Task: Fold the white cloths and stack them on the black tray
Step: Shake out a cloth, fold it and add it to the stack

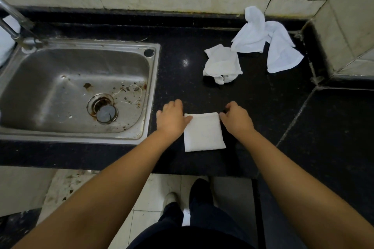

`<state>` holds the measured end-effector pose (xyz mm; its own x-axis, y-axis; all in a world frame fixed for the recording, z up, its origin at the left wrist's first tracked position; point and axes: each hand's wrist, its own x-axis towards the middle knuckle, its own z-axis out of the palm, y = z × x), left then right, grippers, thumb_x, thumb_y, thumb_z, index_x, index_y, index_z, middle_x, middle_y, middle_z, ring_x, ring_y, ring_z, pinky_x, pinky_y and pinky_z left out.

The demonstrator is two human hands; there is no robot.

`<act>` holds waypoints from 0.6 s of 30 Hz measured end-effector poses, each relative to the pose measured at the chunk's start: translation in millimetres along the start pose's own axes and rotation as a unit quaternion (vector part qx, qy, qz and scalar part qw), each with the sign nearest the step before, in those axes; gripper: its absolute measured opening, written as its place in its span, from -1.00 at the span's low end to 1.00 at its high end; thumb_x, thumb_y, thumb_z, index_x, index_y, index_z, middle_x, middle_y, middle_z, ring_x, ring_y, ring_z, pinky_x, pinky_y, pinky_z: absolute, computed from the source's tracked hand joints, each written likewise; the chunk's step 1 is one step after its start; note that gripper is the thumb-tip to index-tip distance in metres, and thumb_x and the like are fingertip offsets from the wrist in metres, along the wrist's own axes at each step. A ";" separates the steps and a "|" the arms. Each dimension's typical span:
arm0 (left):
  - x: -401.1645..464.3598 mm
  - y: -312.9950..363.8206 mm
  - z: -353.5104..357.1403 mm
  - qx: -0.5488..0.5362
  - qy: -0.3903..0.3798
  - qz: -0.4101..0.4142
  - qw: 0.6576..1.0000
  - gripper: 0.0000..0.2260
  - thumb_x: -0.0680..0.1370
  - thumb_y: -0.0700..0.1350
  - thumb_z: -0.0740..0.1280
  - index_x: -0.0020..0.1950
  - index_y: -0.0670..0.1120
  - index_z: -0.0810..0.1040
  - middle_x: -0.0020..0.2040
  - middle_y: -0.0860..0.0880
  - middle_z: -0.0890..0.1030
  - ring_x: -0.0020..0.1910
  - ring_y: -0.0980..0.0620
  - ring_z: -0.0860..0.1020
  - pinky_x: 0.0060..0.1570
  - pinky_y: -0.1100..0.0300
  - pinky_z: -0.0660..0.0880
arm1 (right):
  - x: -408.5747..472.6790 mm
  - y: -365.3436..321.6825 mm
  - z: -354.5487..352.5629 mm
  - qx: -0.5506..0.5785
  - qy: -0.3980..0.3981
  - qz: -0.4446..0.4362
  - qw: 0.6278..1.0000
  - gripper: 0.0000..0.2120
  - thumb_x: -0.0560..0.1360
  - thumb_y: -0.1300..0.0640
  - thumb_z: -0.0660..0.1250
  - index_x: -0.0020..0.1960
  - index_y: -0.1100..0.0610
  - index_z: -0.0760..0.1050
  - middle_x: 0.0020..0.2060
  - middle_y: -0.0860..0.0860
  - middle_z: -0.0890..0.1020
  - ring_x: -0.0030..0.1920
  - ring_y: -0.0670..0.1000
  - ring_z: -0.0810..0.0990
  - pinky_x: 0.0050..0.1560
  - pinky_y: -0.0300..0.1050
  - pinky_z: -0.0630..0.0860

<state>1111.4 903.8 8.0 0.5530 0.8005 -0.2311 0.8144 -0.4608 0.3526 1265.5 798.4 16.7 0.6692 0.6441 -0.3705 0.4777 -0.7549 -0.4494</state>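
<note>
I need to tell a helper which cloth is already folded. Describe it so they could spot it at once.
Start at the steel sink set in the black counter. Just right of it, near the front edge, the folded white cloth lies between the left hand and right hand. It alone is a neat flat square; the crumpled cloths behind lie loose.

Both bare arms reached forward and down, left hand palm down with thumb tip touching the cloth's far left corner, right hand knuckles up, curled fingers at its far right corner
</note>
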 end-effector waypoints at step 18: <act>-27.4 21.0 21.8 -0.158 -0.057 -0.126 0.978 -0.79 0.51 -0.10 0.26 0.10 -0.17 0.47 0.13 -0.14 0.50 0.10 -0.09 0.46 0.12 0.03 0.43 | -27.9 2.4 15.4 0.154 -0.062 0.089 0.982 -0.83 0.48 0.14 0.30 -0.24 0.09 0.35 -0.26 0.01 0.46 -0.20 0.01 0.46 -0.21 -0.11 0.42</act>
<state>1117.1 863.9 2.0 0.3730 0.8173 -0.4391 0.8417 -0.0989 0.5309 1239.3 780.5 13.4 0.6435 0.5301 -0.5522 0.1529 -0.7959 -0.5858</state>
